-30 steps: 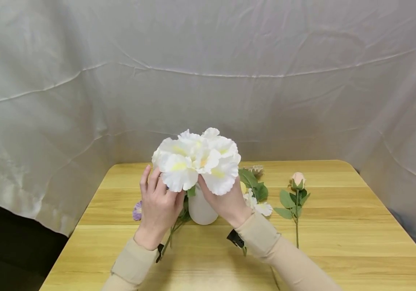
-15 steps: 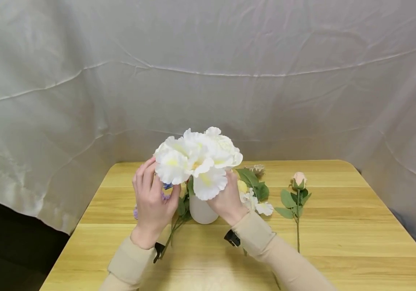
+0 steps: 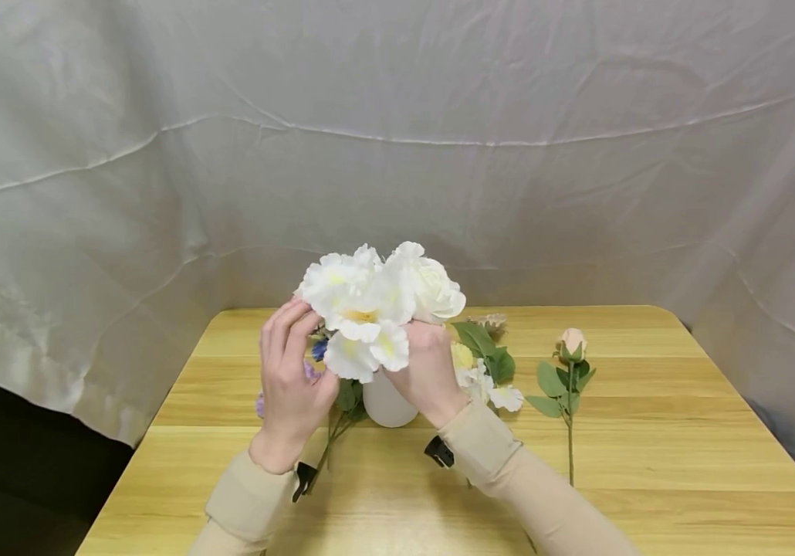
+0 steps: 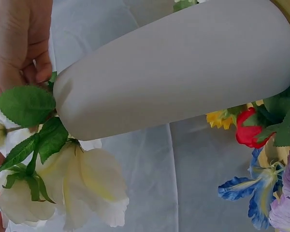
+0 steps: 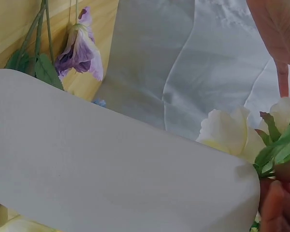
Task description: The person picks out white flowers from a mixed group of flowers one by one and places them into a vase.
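Observation:
White artificial flowers, an iris (image 3: 363, 309) and a rose (image 3: 437, 289), stand in a tall white vase (image 3: 389, 403) in the middle of the table. My right hand (image 3: 428, 371) is at the vase's mouth, behind the blooms; in the right wrist view its fingertips (image 5: 275, 198) pinch green stems (image 5: 267, 173) just over the rim. On the other side, my left hand (image 3: 296, 382) is raised beside the iris, fingers spread and fairly straight, at the petals' edge. Whether it touches them is hard to tell. Petals cover the vase's mouth in the head view.
Left of the vase lie a blue flower (image 4: 244, 188), a red flower (image 4: 251, 128) and a purple flower (image 5: 81, 55). To the right are white and yellow flowers (image 3: 484, 382) and a peach rose (image 3: 571, 346) on the wooden table (image 3: 647, 432). Grey cloth (image 3: 397, 193) hangs behind.
The iris has turned and tipped left and toward me, uncovering the white rose. My right hand has rolled over at the stems; my left hand has shifted slightly left.

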The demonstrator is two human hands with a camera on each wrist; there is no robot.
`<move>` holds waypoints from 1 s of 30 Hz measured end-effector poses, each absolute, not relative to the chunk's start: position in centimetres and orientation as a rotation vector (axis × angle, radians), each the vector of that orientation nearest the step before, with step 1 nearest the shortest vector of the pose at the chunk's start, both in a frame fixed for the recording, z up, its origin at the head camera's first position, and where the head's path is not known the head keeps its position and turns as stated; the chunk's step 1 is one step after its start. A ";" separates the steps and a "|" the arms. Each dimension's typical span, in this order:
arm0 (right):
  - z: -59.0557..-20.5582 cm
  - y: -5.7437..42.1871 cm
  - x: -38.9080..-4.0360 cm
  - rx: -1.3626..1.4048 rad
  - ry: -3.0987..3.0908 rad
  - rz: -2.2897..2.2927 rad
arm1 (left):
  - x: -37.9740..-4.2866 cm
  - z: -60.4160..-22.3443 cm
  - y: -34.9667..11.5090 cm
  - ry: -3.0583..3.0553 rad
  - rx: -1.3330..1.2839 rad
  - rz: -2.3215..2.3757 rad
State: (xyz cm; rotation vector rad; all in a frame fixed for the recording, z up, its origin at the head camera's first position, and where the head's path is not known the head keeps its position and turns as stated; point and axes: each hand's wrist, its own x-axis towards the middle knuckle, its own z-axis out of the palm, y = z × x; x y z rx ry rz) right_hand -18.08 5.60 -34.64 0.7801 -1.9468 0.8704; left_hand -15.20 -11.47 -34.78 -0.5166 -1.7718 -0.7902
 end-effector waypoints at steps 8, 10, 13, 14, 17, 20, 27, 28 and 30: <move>-35.2 6.0 -18.0 0.757 -2.073 0.810 | -14.9 -34.8 -11.7 -1.768 -0.541 -0.860; -35.3 6.0 -17.9 0.766 -2.066 0.827 | -14.8 -34.7 -11.8 -1.763 -0.553 -0.863; -35.7 6.0 -17.8 0.772 -2.039 0.890 | -14.6 -34.6 -11.9 -1.744 -0.566 -0.874; -35.7 6.0 -17.7 0.773 -2.028 0.916 | -14.5 -34.5 -11.9 -1.737 -0.568 -0.881; -36.1 5.9 -17.6 0.770 -1.996 0.981 | -14.3 -34.1 -11.9 -1.709 -0.572 -0.898; -36.2 5.7 -17.6 0.767 -1.967 1.000 | -14.0 -33.7 -11.8 -1.684 -0.575 -0.908; -36.4 5.4 -18.0 0.752 -1.926 0.972 | -13.8 -32.6 -11.0 -1.617 -0.611 -0.821; -36.5 5.4 -18.0 0.748 -1.926 0.959 | -13.9 -32.5 -10.9 -1.609 -0.622 -0.790; -36.5 5.4 -18.1 0.741 -1.928 0.941 | -13.9 -32.3 -10.6 -1.599 -0.644 -0.720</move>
